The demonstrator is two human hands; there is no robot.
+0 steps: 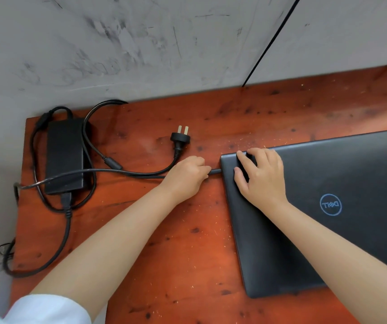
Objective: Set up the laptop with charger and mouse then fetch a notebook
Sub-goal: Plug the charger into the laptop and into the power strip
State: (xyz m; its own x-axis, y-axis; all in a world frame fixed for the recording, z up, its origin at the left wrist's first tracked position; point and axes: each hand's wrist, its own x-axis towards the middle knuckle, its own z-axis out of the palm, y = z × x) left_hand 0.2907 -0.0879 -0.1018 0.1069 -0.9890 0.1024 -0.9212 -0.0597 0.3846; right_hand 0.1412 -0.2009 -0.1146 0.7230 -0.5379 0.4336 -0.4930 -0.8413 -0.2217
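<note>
Reddish wood desk [188,253], scuffed grey wall [117,43]; left grip [185,176] pinching charger cable [122,172]; right grip [261,175] flat on laptop [339,230].

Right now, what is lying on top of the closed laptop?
Only the right hand rests on the laptop lid, near its left corner. The lid part under the palm and forearm is covered, so it cannot be checked.

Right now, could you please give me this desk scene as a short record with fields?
surface: red-brown wooden table
laptop: black laptop, lid closed, on the table's right side
left hand: left hand closed on the charger cable at the laptop's left edge
right hand: right hand pressing flat on the lid's corner
power brick: power brick lying at the table's left end
wall plug: wall plug loose on the table, not in a socket
mouse, notebook: not in view
</note>
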